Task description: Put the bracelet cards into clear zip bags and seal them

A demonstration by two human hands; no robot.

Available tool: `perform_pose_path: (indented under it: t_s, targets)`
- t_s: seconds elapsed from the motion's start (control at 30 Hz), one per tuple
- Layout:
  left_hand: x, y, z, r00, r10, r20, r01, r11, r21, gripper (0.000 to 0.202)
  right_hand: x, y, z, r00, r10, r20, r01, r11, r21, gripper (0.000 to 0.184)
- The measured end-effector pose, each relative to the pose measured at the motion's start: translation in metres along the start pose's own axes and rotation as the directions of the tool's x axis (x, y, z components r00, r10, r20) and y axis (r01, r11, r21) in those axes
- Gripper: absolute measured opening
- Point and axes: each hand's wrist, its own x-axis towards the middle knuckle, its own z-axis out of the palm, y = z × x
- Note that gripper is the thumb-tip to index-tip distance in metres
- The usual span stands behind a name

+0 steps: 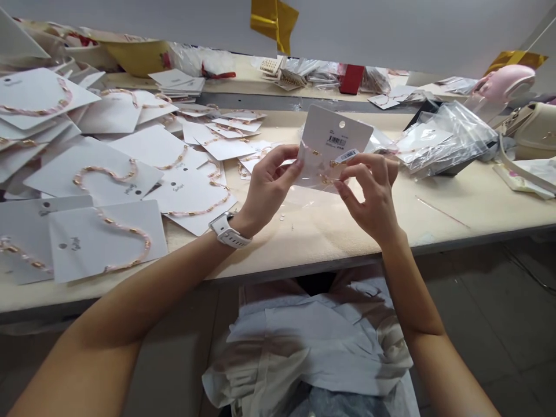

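Above the table, my left hand point(275, 179) grips the left edge of a white jewellery card point(321, 124) between thumb and fingers. The card's back faces me, with a punched hole near its top and a printed barcode. Gold ends of a beaded necklace point(333, 164) lie against its lower part. My right hand point(369, 191) is closed in a pinch at the card's lower right, on the necklace end by its gold clasp. A small white label point(346, 156) sticks out beside those fingertips. Exactly what lies between the right fingertips is partly hidden.
Several cards with pink-and-gold beaded strands point(108, 237) are heaped on the left of the table point(269, 249). Clear plastic bags point(452, 139) lie at right, beside a cream bag point(527, 130). A thin pink strand point(443, 212) rests near the front edge. A yellow bowl point(134, 57) stands behind.
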Motion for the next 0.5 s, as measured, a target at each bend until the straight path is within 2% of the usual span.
perform_pose_path:
  t_s: [0.17,0.23,0.33,0.4,0.43,0.5]
  targets:
    - [-0.005,0.004,0.0,0.991,0.082,0.101,-0.082,0.997,-0.004,0.014,-0.003,0.008,-0.002,0.996,-0.039,-0.084,0.052,0.985,0.164,0.02]
    - [-0.006,0.004,0.0,0.987,0.127,0.103,-0.133,0.99,0.054,0.021,-0.002,0.012,-0.005,0.994,-0.067,-0.091,0.087,0.967,0.239,0.022]
    - [-0.002,0.004,-0.003,0.958,0.255,0.128,-0.276,0.941,0.195,0.024,-0.001,0.015,-0.01,0.993,-0.097,-0.067,0.112,0.949,0.295,0.03]
    - [0.002,0.006,-0.005,0.908,0.381,0.174,-0.418,0.851,0.318,0.022,-0.001,0.015,-0.014,0.992,-0.109,-0.059,0.122,0.95,0.286,0.029]
    - [0.004,0.008,-0.007,0.863,0.461,0.206,-0.505,0.773,0.384,0.02,-0.001,0.014,-0.017,0.991,-0.118,-0.065,0.131,0.952,0.276,0.027]
    - [0.009,0.014,-0.012,0.737,0.61,0.291,-0.664,0.574,0.478,0.021,-0.002,0.013,-0.022,0.983,-0.15,-0.109,0.173,0.956,0.239,0.023]
